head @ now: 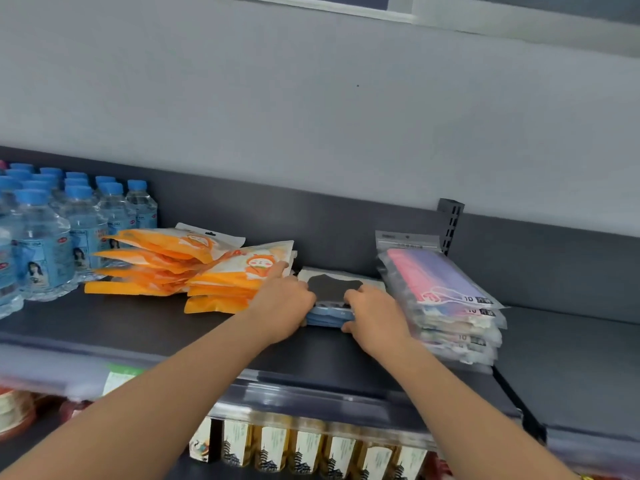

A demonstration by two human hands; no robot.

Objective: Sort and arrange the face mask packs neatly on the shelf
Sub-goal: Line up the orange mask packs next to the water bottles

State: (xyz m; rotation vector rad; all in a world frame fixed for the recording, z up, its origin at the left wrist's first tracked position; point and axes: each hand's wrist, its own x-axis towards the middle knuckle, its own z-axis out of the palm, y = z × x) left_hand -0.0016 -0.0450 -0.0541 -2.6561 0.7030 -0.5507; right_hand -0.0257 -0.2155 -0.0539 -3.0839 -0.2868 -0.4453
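Fingers (351, 296) of left hand (284, 303) and right hand (375, 311) curl round a stack of blue-edged black mask packs (330, 287) on a dark grey shelf (138, 323), apparently squaring it. Just left of that stack, slumped orange plastic packs (221, 282) likely need straightening next; pink-purple packs (443, 282) sit just right.

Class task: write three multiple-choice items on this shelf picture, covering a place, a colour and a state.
1. Where on the dark grey shelf stand the clear blue-capped water bottles? A left end; B right end; C middle.
2. The mask atop the blue-edged middle pack stack is: A green; B black; C yellow.
3. The left hand and right hand: A hang idle; B lift bottles; C grip that stack.
A, they stand far left; B, its top shows black; C, both clasp its edges.
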